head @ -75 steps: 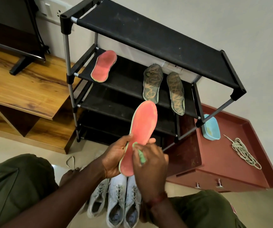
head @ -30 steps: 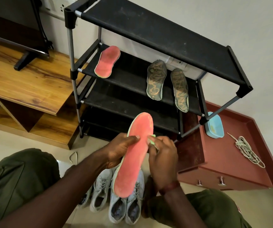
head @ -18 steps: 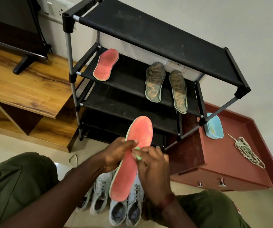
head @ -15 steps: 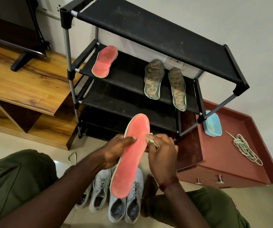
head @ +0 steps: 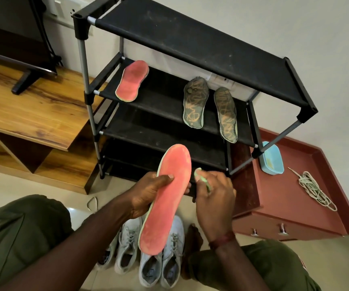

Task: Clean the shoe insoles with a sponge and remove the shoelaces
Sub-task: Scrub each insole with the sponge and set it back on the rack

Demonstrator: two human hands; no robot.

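Left of the black shoe rack (head: 190, 38), a wooden unit (head: 33, 114) is seen. On the rack's middle shelf, a pink insole (head: 132, 80) is laid at the left and two dark insoles (head: 195, 102) at the right.

In front of the rack's lowest shelf, a second pink insole (head: 167, 198) is held by the left hand (head: 146, 194), with the thumb pressed across its top face and the fingers curled beneath. At its right edge a green sponge (head: 201, 177) is pinched between the thumb and curled fingers of the right hand (head: 213, 198); contact cannot be judged.

On the floor before the rack, pale shoes (head: 161, 255) are lined up, laces threaded. Right of the rack, a blue dish (head: 271, 158) and bundled shoelaces (head: 314, 190) are laid on a red cabinet (head: 285, 217).

The held insole is gripped only at its middle, so it could be bent or knocked loose by a hard stroke. The small sponge could be squeezed from the pinch.
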